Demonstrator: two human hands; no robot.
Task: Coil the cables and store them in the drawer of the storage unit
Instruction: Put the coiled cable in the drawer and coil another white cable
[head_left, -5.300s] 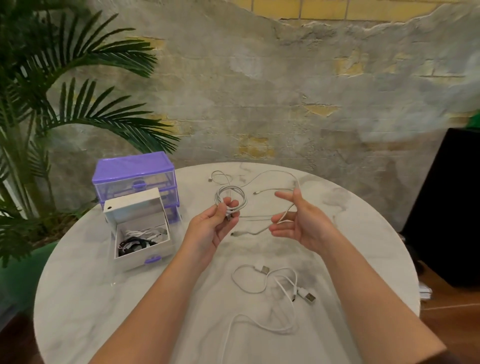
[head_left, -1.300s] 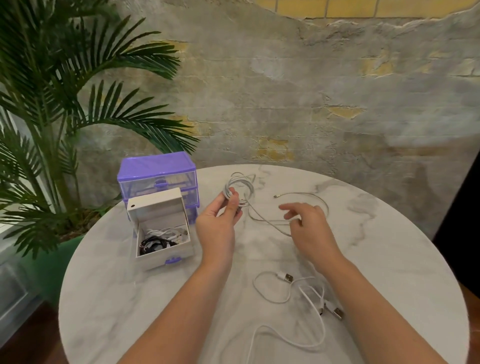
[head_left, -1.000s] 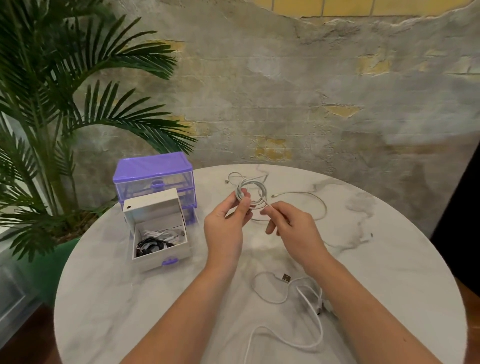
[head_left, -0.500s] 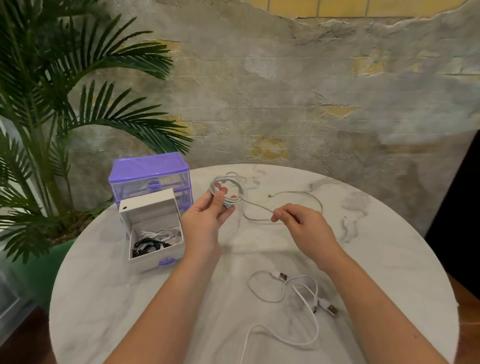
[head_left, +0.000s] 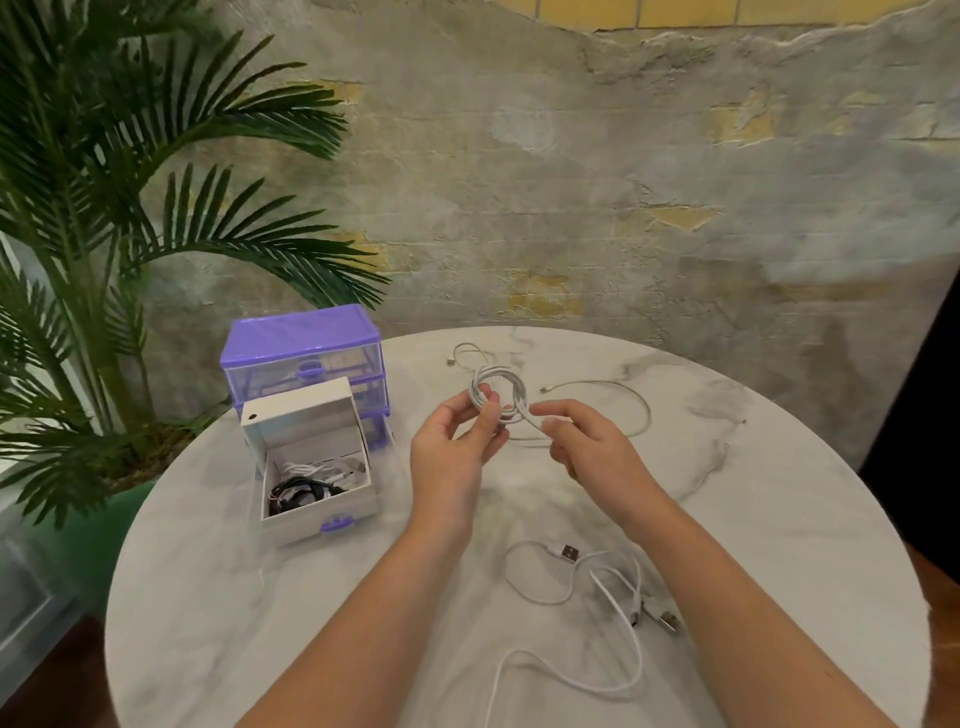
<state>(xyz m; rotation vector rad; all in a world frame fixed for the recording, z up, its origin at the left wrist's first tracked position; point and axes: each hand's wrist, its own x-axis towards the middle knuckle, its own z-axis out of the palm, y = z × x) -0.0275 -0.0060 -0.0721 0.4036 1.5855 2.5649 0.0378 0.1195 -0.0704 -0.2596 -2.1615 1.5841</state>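
Two hands are sharing one cable — my left hand (head_left: 457, 441) is pinching the coil (head_left: 497, 395) above the table (head_left: 218, 597) so loops stay stacked, my right hand (head_left: 587, 441) is pinching the tail (head_left: 613, 387) to feed it round — drawer (head_left: 317, 486) standing open beside.

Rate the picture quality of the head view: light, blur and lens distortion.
Head view: soft, even light, only faint shadows under the hands on the table; wide-angle bowing curves the table rim; palm fronds and left hand look slightly soft; the white coil reads clearly; no strong glare.
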